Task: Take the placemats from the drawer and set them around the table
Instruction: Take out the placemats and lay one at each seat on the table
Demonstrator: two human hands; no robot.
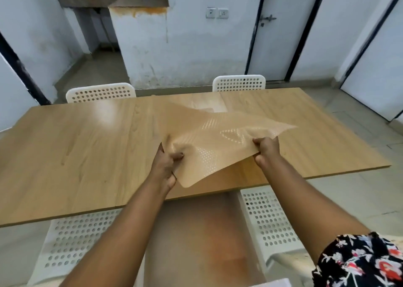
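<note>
Tan, flexible placemats with patterns of small holes hang over the right half of the wooden table, bent and rippled, with the far edge reaching across the tabletop. My left hand grips the near left edge. The near right edge is pinched by my right hand. How many mats are in the bundle I cannot tell. No drawer is in view.
Two white perforated chairs are tucked at the near side of the table. Two more chairs stand at the far side. Doors and a white wall lie beyond.
</note>
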